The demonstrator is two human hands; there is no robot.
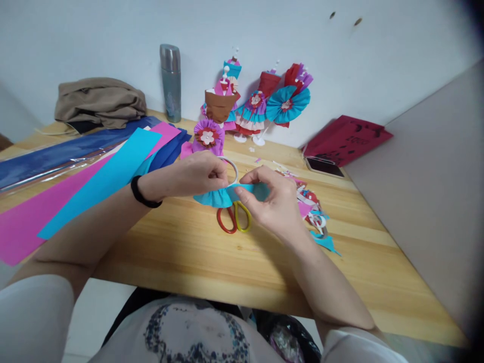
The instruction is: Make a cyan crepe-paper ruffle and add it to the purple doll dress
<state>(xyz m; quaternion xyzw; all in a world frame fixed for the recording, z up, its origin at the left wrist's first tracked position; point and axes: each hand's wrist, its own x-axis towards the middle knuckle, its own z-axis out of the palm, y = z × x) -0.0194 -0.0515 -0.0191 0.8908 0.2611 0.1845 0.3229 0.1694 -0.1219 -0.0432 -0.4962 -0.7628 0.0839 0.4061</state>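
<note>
Over the middle of the wooden table [151,257], both my hands are on a strip of turquoise paper [215,198]. Its left part is gathered into pleats. My left hand [206,174] has its fingers closed at the top of the pleats. Thumb and index finger of my right hand [270,199] pinch the smoother part just to the right. A white tape roll [235,169] stands upright between my hands, partly behind my left fingers. Scissors with one red and one yellow handle [227,222] lie just below the paper, their blades hidden.
Long pink [22,232] and turquoise sheets lie at the left, by a brown cloth [98,101] and a flask [171,85]. Paper-dressed figures [221,103] stand at the back. Paper scraps [315,217], a phone [324,167] and a red bag [348,141] are at the right.
</note>
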